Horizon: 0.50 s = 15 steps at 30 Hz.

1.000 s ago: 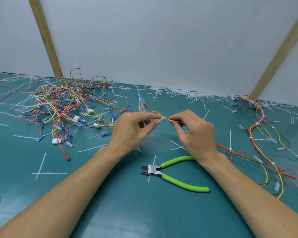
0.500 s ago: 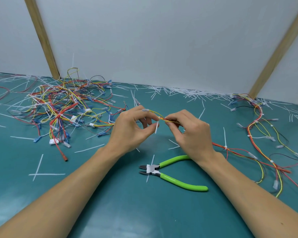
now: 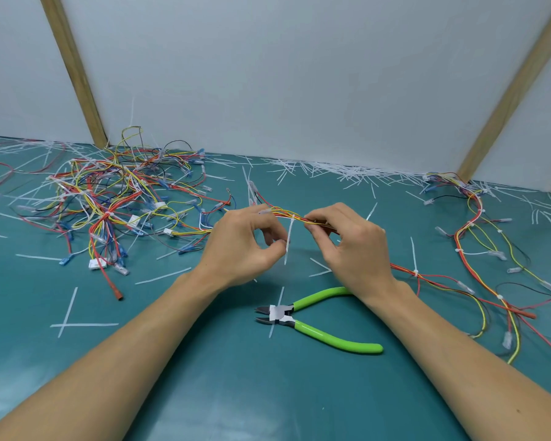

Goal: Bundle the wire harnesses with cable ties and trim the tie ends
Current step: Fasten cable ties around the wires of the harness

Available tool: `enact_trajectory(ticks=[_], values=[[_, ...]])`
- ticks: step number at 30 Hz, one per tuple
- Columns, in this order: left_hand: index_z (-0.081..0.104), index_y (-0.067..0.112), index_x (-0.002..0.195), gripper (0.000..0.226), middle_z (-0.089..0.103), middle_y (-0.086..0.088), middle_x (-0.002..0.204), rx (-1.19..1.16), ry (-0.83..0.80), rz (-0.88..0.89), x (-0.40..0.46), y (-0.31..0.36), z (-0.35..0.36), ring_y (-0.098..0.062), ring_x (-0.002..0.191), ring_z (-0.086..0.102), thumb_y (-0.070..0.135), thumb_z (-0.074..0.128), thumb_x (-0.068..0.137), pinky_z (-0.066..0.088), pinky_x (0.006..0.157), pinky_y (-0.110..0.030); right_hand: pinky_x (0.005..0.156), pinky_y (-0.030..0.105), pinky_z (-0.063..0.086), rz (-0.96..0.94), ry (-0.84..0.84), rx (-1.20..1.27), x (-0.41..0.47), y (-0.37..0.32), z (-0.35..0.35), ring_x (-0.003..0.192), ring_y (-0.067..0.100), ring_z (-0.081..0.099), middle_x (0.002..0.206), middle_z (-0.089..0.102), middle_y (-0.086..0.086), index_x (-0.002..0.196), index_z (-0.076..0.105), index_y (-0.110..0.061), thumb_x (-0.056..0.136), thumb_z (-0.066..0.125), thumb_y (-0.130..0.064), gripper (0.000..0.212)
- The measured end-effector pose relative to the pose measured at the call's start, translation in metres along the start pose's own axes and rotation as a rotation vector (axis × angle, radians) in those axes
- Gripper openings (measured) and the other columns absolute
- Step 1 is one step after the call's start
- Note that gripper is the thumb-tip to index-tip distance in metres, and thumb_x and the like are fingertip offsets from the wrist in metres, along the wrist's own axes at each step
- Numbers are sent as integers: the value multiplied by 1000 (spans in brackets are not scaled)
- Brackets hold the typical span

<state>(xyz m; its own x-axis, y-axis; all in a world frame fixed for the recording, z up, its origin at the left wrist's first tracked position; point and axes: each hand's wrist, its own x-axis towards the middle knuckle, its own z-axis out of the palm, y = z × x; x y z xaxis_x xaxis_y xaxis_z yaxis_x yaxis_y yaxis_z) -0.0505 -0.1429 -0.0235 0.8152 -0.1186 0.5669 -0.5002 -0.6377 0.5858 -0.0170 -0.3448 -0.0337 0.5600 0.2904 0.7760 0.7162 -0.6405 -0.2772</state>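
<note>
A thin harness of red and yellow wires runs between my two hands above the green mat. A white cable tie is looped round it and its tail hangs straight down. My left hand pinches the tail of the tie between thumb and fingertips. My right hand pinches the wires just right of the tie. The same harness trails off to the right over the mat. Green-handled side cutters lie on the mat below my hands, jaws pointing left.
A tangled heap of coloured wire harnesses lies at the left. Tied harnesses curve along the right side. Cut white tie ends litter the mat and pile up along the back wall. Two wooden battens lean against the wall.
The tie's tail has swung from pointing sideways to hanging straight down, and my left hand has slid down to pinch it lower. My right hand has kept its hold on the wires.
</note>
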Motion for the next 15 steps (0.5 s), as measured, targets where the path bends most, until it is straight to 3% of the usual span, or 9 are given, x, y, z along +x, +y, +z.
enact_trajectory(ticks=[2, 3, 6, 9, 15], values=[[75, 20, 70, 15, 64, 8, 65, -33, -20, -6, 0, 0, -1, -15, 70, 63, 13, 62, 73, 38, 73, -3, 60, 41, 54, 8, -2, 2, 0, 0, 1, 71, 17, 67, 88, 70, -6, 96, 75, -18, 95, 72, -19, 3], [77, 20, 72, 17, 63, 8, 64, -44, -24, -13, 0, 0, -1, -15, 68, 62, 13, 61, 73, 38, 72, -1, 61, 41, 55, 12, -3, 5, 0, 0, 1, 71, 17, 67, 88, 70, -6, 97, 75, -19, 96, 72, -20, 4], [79, 28, 89, 22, 64, 13, 66, -41, -3, -44, -1, 0, -1, -9, 63, 61, 19, 62, 77, 36, 59, -12, 63, 42, 55, 24, -10, 11, 0, 0, 1, 73, 18, 68, 89, 70, -7, 98, 75, -20, 97, 70, -22, 5], [78, 34, 101, 25, 64, 16, 69, -61, 43, -51, -2, -1, 1, -8, 59, 59, 24, 64, 82, 36, 57, -20, 67, 42, 53, 43, -40, -5, -1, 1, 2, 74, 20, 67, 88, 70, -8, 99, 74, -22, 99, 66, -27, 9], [76, 38, 108, 28, 66, 16, 73, -40, 43, -25, -1, 1, 2, -11, 58, 58, 26, 66, 85, 38, 57, -21, 70, 26, 36, 74, -54, -60, 0, 1, 4, 72, 19, 57, 82, 68, -8, 96, 72, -22, 101, 62, -29, 14]])
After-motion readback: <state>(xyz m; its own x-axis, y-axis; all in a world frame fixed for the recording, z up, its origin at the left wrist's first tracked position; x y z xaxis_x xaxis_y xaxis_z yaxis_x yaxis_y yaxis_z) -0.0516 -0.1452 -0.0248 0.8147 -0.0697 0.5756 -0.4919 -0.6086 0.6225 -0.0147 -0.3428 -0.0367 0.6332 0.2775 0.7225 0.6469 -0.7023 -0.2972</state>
